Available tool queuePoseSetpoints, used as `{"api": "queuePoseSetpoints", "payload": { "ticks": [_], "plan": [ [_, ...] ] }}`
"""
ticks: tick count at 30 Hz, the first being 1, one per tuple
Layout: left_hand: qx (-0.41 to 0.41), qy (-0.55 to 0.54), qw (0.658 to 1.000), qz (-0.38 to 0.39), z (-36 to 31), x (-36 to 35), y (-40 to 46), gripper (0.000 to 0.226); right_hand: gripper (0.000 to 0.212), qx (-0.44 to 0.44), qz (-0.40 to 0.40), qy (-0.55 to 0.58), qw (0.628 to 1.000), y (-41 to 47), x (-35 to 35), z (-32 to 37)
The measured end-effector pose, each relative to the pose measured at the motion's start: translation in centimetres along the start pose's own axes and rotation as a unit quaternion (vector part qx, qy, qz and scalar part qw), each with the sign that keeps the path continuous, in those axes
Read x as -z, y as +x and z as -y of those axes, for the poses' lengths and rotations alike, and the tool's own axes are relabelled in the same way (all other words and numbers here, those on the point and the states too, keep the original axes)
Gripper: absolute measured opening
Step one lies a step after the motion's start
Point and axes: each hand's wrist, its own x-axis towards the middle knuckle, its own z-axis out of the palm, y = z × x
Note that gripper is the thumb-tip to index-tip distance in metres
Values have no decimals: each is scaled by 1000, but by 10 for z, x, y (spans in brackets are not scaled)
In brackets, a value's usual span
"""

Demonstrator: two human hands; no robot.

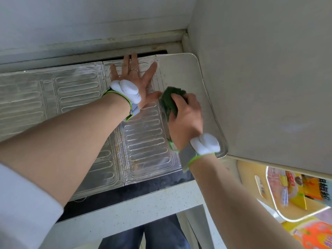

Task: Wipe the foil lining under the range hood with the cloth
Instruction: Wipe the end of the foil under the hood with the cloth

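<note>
L hand (133,78) fingers spread flat on foil (143,141); R hand (186,119) fingers clamp green cloth (168,101).

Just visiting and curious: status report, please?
Left hand flat on foil lining, fingers spread. Right hand grips green cloth, pressing it at foil's right edge. Nothing in the way.

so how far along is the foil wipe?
Early to midway, as far as one frame shows. In hand: the right hand presses the green cloth on the foil lining at its right edge, while the left hand lies flat on it. Left: orange-brown spots near the front seam. No panel looks clearly finished.
</note>
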Motion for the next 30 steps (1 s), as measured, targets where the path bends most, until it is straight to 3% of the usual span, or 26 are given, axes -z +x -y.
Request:
{"api": "queuePoseSetpoints", "payload": {
  "ticks": [8,15,23,30],
  "plan": [
    [-2,-3,1000,-2,0,2,-1,87,45,13,35,-16,999,-22,4,-7],
    [-10,2,1000,-6,0,7,-4,85,47,19,21,5,1000,-36,10,-10],
    [-124,43,984,-118,10,10,-14,63,45,56,46,-35,997,-6,3,2],
    [-139,68,984,-91,11,2,-25,53,37,111,95,-52,988,-61,18,-21]
  ]
}}
